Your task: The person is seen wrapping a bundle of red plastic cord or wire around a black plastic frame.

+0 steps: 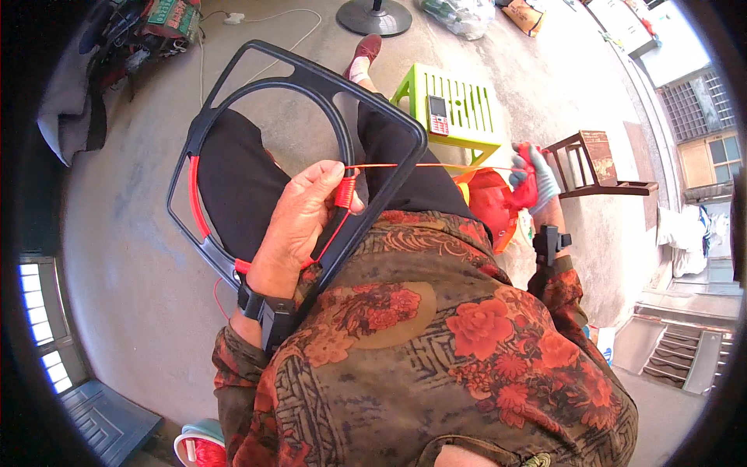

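Note:
A black frame with an inner round ring lies across my lap, and red cord is wound around parts of the ring. My left hand is bare and grips the ring at its right side, its thumb beside a tight coil of red cord. From that coil a strand of cord stretches out to the right. At its far end my right hand, in a pale glove, is closed on a red bundle; whether this is cord or cloth is hard to tell.
A red bag sits below my right hand. Ahead is a green plastic stool with a mobile phone on it. A small wooden chair stands to the right. A tub with red cord is at lower left.

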### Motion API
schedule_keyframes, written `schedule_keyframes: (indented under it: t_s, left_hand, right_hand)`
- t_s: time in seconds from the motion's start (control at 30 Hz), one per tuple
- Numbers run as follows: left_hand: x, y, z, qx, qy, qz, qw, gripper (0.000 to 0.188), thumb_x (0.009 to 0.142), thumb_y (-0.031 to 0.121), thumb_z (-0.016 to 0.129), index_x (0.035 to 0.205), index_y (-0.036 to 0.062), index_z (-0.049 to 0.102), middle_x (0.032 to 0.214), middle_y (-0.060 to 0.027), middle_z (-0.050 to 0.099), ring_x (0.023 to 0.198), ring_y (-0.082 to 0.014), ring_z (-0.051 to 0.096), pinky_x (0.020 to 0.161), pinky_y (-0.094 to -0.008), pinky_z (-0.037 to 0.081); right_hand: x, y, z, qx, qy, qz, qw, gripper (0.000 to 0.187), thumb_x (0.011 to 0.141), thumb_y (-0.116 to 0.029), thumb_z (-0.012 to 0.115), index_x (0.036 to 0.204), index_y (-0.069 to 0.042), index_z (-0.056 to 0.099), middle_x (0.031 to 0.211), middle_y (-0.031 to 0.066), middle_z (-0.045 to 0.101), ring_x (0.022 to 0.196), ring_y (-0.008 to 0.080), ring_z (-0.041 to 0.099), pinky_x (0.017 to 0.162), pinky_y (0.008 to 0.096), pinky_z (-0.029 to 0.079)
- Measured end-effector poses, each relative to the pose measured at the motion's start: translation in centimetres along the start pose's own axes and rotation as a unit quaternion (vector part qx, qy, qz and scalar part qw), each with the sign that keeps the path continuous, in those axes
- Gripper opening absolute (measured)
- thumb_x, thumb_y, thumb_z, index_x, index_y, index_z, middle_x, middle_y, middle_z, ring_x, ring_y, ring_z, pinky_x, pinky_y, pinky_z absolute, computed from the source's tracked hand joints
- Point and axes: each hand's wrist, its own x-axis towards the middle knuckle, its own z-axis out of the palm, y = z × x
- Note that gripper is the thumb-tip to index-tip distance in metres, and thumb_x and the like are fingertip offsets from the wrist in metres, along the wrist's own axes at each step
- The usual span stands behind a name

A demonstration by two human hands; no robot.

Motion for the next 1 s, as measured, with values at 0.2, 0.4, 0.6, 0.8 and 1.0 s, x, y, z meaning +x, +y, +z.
schedule_keyframes:
  t_s: [0.2, 0.4, 0.6, 0.8, 1.0]
  left_hand:
    - [-0.3, -0.1, 0.5, 0.007, -0.002, -0.009, 1.000, 0.011, 0.090, 0.011, 0.053, 0.084, 0.0033, 0.056, 0.071, -0.0066, 0.061, 0.064, -0.0146, 0.060, 0.065, -0.0262, 0.049]
    - [-0.2, -0.5, 0.6, -0.007, -0.040, -0.081, 0.996, 0.013, 0.089, 0.012, 0.056, 0.080, 0.0031, 0.056, 0.073, -0.0076, 0.062, 0.065, -0.0146, 0.060, 0.067, -0.0261, 0.049]
    - [-0.5, -1.4, 0.1, -0.037, -0.040, -0.086, 0.995, 0.012, 0.089, 0.013, 0.058, 0.092, 0.0011, 0.058, 0.082, -0.0088, 0.062, 0.075, -0.0152, 0.061, 0.071, -0.0271, 0.051]
    - [-0.4, -2.0, -0.4, -0.058, -0.045, 0.022, 0.997, 0.020, 0.086, 0.007, 0.061, 0.104, -0.0012, 0.062, 0.099, -0.0067, 0.065, 0.091, -0.0118, 0.061, 0.083, -0.0275, 0.049]
    - [-0.3, -1.3, -0.5, 0.037, -0.066, -0.028, 0.997, 0.021, 0.085, 0.008, 0.063, 0.101, -0.0045, 0.061, 0.092, -0.0075, 0.066, 0.080, -0.0109, 0.062, 0.077, -0.0232, 0.048]
  right_hand:
    - [2.0, 2.1, 10.8, -0.577, 0.008, -0.229, 0.784, 0.031, 0.082, -0.021, 0.066, 0.107, -0.003, 0.061, 0.097, 0.0088, 0.064, 0.087, 0.0158, 0.060, 0.080, 0.0291, 0.048]
    - [4.3, 8.0, 21.3, -0.321, -0.060, -0.240, 0.914, 0.028, 0.082, -0.025, 0.066, 0.100, -0.004, 0.062, 0.085, 0.0041, 0.063, 0.074, 0.0139, 0.058, 0.068, 0.0255, 0.048]
    - [3.6, 10.4, 22.2, 0.039, -0.307, 0.060, 0.949, 0.037, 0.091, -0.021, 0.054, 0.120, 0.000, 0.048, 0.095, 0.0069, 0.056, 0.083, 0.0140, 0.056, 0.074, 0.0296, 0.046]
    - [2.4, 9.7, 22.3, 0.172, -0.340, 0.231, 0.895, 0.056, 0.090, -0.035, 0.054, 0.133, -0.003, 0.037, 0.124, 0.0179, 0.050, 0.099, 0.0232, 0.059, 0.092, 0.0413, 0.046]
    - [2.8, 10.7, 21.6, 0.162, -0.414, 0.073, 0.893, 0.092, 0.082, -0.014, 0.063, 0.144, -0.013, -0.004, 0.114, 0.0161, 0.053, 0.090, 0.0208, 0.059, 0.082, 0.0407, 0.053]
